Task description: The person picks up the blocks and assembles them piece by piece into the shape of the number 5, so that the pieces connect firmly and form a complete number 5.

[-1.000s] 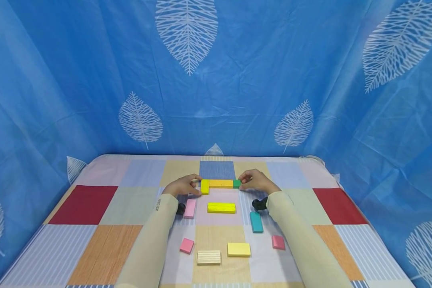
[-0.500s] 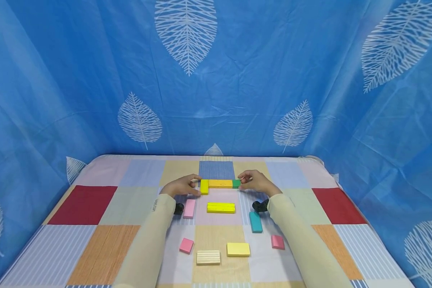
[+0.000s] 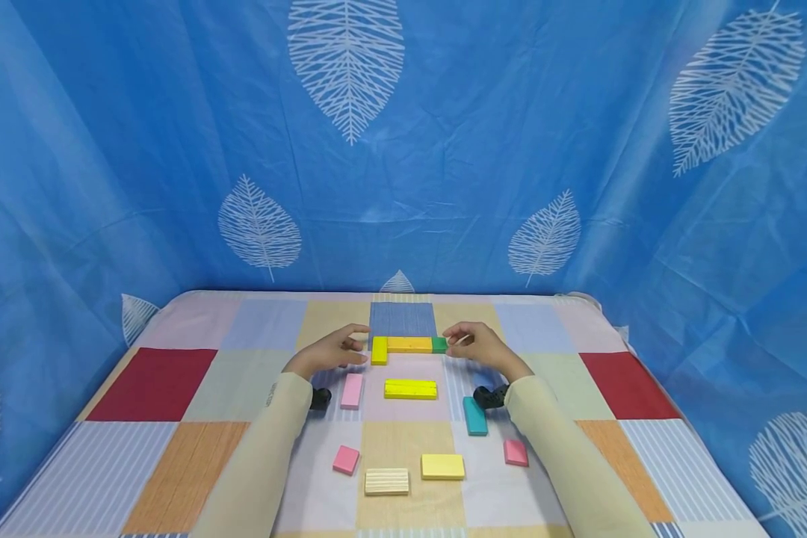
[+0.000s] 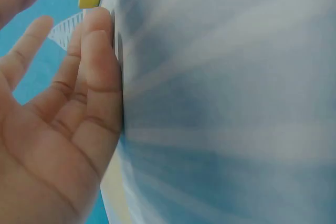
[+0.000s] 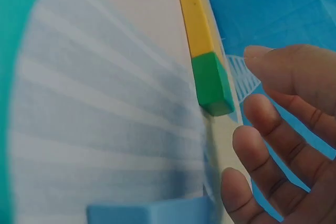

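A row of blocks lies across the cloth: an upright-set yellow block (image 3: 379,350) at the left end, a long orange block (image 3: 409,344), and a small green block (image 3: 439,345) at the right end. My left hand (image 3: 332,350) hovers just left of the yellow block, fingers spread and holding nothing. In the left wrist view its fingers (image 4: 100,66) are loosely extended beside the cloth. My right hand (image 3: 480,346) stands at the green block's right side. The right wrist view shows its relaxed fingers (image 5: 262,111) apart from the green block, with a gap between.
Nearer on the patchwork cloth (image 3: 242,381) lie a bright yellow block (image 3: 410,388), a pink block (image 3: 352,391), a teal block (image 3: 474,416), a small pink block (image 3: 346,459), a red-pink block (image 3: 515,453), a pale yellow block (image 3: 442,467) and a ridged wooden block (image 3: 386,482). A blue curtain (image 3: 444,187) hangs behind.
My left hand has drawn left, off the yellow block. My right hand's fingers have loosened a little at the green block. The row of blocks keeps its arrangement.
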The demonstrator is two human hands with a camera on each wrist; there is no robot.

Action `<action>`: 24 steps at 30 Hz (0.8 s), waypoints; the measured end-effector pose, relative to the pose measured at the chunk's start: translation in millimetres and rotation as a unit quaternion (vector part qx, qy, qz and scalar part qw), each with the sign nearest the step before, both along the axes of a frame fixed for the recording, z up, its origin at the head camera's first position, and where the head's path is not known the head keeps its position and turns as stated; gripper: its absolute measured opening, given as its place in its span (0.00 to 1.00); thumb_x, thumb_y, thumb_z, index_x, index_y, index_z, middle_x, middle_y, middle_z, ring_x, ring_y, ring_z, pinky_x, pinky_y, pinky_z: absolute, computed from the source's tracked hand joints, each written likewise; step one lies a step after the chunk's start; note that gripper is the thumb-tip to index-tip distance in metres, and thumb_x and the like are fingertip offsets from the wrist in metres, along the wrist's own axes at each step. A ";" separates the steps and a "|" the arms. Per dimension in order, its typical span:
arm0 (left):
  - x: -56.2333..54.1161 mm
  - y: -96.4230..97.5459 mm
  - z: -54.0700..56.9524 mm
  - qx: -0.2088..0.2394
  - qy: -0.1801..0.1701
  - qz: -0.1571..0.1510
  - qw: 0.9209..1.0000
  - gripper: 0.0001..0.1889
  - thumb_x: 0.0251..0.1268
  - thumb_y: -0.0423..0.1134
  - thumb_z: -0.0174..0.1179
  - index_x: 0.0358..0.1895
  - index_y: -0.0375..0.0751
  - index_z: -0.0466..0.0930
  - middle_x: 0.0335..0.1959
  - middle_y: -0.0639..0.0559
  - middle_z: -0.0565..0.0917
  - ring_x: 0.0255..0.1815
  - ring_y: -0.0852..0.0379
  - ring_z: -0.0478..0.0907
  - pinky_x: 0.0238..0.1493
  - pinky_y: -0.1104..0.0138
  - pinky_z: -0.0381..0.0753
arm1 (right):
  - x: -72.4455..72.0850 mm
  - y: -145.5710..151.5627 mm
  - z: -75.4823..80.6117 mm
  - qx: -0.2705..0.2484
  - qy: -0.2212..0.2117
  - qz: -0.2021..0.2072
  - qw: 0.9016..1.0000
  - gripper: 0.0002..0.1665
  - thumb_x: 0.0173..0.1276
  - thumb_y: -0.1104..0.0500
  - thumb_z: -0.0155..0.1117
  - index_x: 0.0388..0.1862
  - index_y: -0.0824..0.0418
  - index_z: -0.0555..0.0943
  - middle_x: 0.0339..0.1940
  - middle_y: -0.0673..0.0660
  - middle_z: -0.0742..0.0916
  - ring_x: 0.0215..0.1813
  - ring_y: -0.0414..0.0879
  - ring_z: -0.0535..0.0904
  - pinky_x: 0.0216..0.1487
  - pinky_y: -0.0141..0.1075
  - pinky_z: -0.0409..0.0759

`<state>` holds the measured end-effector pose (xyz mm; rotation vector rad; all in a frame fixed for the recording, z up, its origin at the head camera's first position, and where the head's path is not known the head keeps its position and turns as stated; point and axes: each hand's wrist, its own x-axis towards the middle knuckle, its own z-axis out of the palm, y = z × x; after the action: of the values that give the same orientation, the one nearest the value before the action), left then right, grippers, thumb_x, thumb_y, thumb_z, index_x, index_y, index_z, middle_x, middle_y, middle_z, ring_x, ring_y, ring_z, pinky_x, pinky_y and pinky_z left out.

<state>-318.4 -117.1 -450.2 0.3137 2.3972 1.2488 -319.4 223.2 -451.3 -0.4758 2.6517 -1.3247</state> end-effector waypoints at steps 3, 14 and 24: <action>2.7 -2.2 -0.6 0.017 0.012 -0.002 1.000 0.35 0.76 0.34 0.67 0.82 0.40 0.65 0.71 0.31 0.76 0.72 0.35 0.74 0.67 0.48 0.80 | 4.3 0.5 0.4 -0.014 0.003 0.000 1.000 0.19 0.74 0.66 0.73 0.60 0.72 0.85 0.47 0.62 0.89 0.47 0.52 0.83 0.52 0.41 0.83; 24.9 -8.8 4.4 0.050 0.073 0.001 0.996 0.28 0.80 0.32 0.63 0.78 0.36 0.69 0.66 0.31 0.78 0.60 0.36 0.81 0.63 0.47 0.83 | 20.4 -4.8 8.3 -0.080 -0.012 -0.004 0.997 0.19 0.79 0.64 0.67 0.64 0.74 0.83 0.56 0.70 0.87 0.54 0.54 0.82 0.57 0.40 0.80; 47.4 -13.5 9.4 0.042 0.106 0.003 0.993 0.26 0.78 0.32 0.64 0.75 0.38 0.73 0.66 0.33 0.79 0.64 0.34 0.78 0.68 0.44 0.79 | 40.3 -9.5 10.9 -0.138 -0.044 -0.025 0.989 0.22 0.80 0.61 0.67 0.65 0.74 0.81 0.61 0.71 0.86 0.53 0.57 0.82 0.53 0.38 0.83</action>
<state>-271.0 -130.6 -440.7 0.4873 2.5270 1.3824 -279.1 213.8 -440.4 -0.3735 2.4345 -1.6972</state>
